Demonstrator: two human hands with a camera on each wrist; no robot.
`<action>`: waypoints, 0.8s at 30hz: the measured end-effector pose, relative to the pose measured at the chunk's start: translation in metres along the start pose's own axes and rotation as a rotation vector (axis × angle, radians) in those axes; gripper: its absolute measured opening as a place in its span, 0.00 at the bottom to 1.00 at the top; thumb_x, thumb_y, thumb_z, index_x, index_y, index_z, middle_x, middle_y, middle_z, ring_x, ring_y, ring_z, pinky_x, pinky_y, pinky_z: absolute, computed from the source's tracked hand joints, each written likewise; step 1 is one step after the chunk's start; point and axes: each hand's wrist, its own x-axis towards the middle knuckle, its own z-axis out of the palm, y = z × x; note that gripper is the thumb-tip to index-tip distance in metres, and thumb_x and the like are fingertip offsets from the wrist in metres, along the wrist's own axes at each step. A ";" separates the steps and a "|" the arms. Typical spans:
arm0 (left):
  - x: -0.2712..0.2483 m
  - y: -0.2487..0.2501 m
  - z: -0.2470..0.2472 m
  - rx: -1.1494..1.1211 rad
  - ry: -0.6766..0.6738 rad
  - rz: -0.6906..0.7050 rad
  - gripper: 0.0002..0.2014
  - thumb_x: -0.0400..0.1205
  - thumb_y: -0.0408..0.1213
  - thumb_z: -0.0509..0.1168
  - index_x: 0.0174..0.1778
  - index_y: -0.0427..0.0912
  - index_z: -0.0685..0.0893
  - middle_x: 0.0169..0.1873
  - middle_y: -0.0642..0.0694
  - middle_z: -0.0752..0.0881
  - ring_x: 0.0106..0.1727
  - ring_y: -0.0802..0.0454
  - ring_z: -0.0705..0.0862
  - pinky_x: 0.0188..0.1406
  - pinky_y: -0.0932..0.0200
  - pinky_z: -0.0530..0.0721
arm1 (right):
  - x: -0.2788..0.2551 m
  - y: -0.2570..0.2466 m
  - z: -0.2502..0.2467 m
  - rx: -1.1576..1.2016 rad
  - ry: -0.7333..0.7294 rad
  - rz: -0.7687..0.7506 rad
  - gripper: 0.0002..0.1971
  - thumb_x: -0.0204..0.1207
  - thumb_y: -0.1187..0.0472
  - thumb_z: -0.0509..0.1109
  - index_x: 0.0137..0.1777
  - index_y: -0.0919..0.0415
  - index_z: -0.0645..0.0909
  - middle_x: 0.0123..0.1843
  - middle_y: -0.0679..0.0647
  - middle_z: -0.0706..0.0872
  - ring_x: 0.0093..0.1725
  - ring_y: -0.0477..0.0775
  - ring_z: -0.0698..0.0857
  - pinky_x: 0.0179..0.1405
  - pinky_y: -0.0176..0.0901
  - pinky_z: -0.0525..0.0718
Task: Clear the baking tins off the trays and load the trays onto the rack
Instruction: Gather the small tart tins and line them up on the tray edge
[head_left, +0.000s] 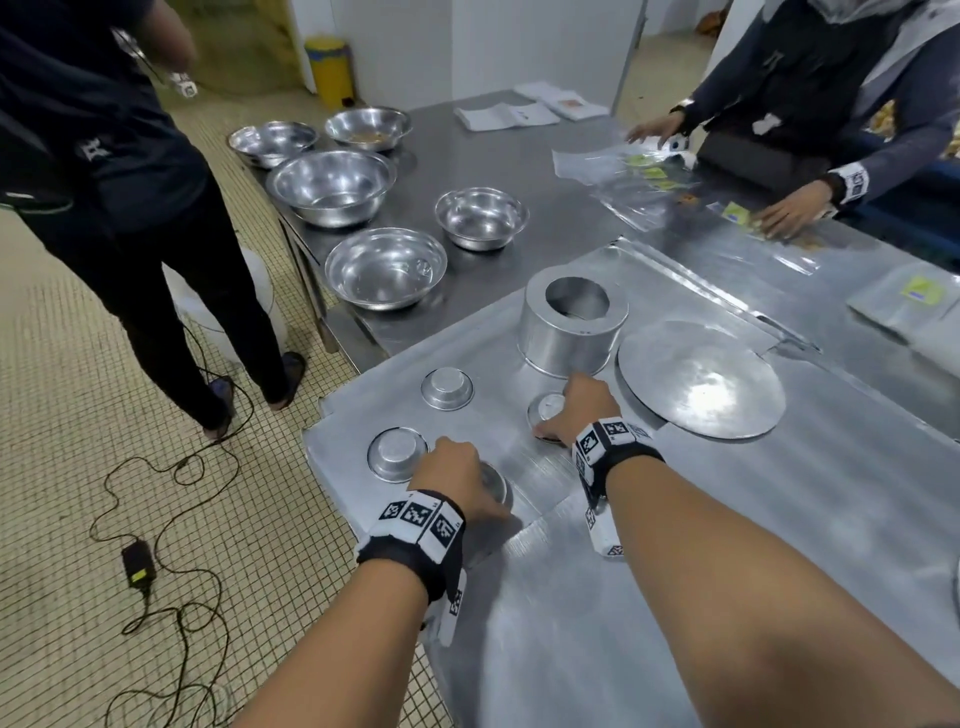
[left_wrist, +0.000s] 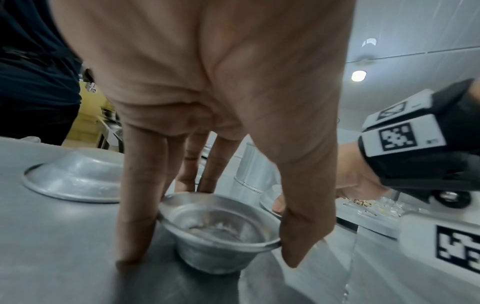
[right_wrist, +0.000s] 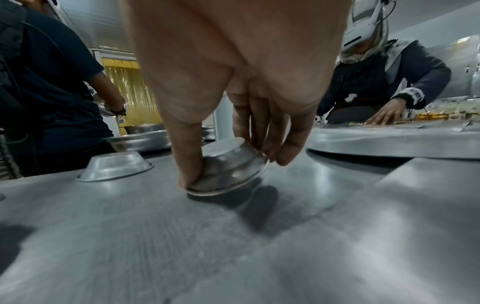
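Flat metal trays (head_left: 649, 597) cover the near table. My left hand (head_left: 451, 467) pinches the rim of a small round baking tin (left_wrist: 215, 228), which is open side up, between thumb and fingers (left_wrist: 135, 216). My right hand (head_left: 574, 410) grips a second small tin (right_wrist: 228, 174), upside down and tilted up off the tray (right_wrist: 233, 246). Two more small tins (head_left: 447, 388) (head_left: 397, 453) lie upside down near the tray's left edge. Behind my right hand stand a tall round tin (head_left: 571, 327) with a hole in its top and a flat round disc (head_left: 701, 379).
Several steel bowls (head_left: 385, 267) stand on the table beyond the trays. A person in dark clothes (head_left: 130, 156) stands on the tiled floor at the left. Another person's hands (head_left: 789, 210) handle plastic bags at the back right. A cable and adapter (head_left: 137, 564) lie on the floor.
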 end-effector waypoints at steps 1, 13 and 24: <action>0.000 0.000 -0.001 -0.004 0.004 0.002 0.28 0.64 0.59 0.79 0.48 0.40 0.82 0.45 0.45 0.79 0.41 0.49 0.80 0.36 0.59 0.81 | -0.004 0.001 -0.004 -0.003 -0.001 -0.003 0.38 0.51 0.45 0.84 0.61 0.57 0.75 0.51 0.57 0.84 0.52 0.61 0.86 0.46 0.48 0.88; -0.008 0.040 0.000 -0.072 0.049 -0.073 0.21 0.64 0.50 0.81 0.37 0.41 0.79 0.41 0.42 0.83 0.40 0.43 0.84 0.33 0.58 0.79 | -0.097 0.074 -0.064 0.178 0.145 -0.067 0.28 0.61 0.52 0.82 0.57 0.63 0.76 0.50 0.61 0.86 0.50 0.62 0.86 0.48 0.49 0.86; -0.065 0.178 0.068 0.028 0.028 0.303 0.11 0.66 0.59 0.72 0.39 0.59 0.85 0.45 0.48 0.76 0.58 0.40 0.76 0.48 0.54 0.76 | -0.218 0.196 -0.101 0.074 0.172 0.110 0.21 0.65 0.45 0.76 0.44 0.60 0.73 0.40 0.52 0.77 0.42 0.57 0.82 0.34 0.40 0.71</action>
